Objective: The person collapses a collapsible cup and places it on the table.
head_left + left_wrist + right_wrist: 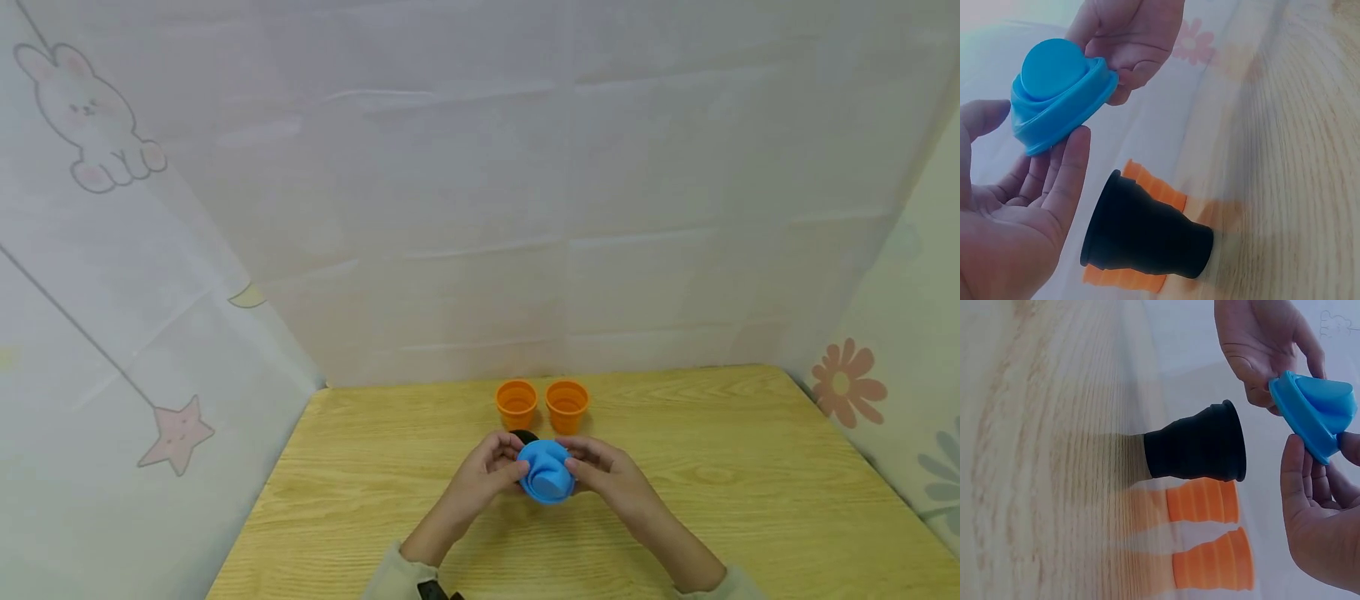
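A blue collapsible silicone cup (546,473) is held above the table between both hands, partly folded, its sides creased and its small round base (1054,69) pushed askew. My left hand (489,472) grips one side of its rim, thumb on top and fingers beneath. On the opposite side, my right hand (609,477) pinches the rim between thumb and fingers. Just beyond the hands stands an upright black cup (1197,444), mostly hidden behind them in the head view. Neither hand appears to touch it.
Two ridged orange cups (517,403) stand upright side by side behind the black cup, towards the back edge of the wooden table (360,483). A pale printed cloth (450,208) hangs behind the table and along both sides.
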### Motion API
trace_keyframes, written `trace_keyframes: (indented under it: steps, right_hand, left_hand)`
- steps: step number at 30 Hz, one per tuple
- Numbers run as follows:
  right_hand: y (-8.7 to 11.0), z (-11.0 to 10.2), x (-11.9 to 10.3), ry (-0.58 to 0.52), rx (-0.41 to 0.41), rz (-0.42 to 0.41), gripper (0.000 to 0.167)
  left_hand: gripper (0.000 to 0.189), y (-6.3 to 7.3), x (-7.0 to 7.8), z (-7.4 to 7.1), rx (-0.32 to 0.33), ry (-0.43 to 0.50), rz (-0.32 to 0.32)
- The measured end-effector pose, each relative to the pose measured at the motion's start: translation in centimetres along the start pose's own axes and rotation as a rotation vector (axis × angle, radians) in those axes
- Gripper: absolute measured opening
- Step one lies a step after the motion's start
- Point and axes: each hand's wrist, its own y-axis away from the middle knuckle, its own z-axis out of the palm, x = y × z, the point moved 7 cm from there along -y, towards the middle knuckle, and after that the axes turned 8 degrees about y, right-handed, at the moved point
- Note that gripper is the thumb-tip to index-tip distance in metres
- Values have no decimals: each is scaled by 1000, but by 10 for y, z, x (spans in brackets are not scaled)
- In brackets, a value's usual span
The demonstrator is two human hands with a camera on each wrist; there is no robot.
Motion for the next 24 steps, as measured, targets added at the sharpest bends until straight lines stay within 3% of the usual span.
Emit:
trace_keyframes:
  steps: [4, 11, 20, 24]
  right_hand:
    - [0, 0, -2, 37, -2, -8, 50]
    - [1, 0, -9, 79, -15, -76, 48]
    - [2, -3, -13, 186, 32, -181, 39]
    - [2, -2, -13, 218, 33, -144, 38]
  left_hand:
    - [41, -2, 1, -1, 24, -58, -19]
    - [42, -4, 4, 4, -11, -151, -16]
    - [34, -4, 9, 7, -17, -214, 0]
    - [32, -5, 11, 10, -45, -226, -3]
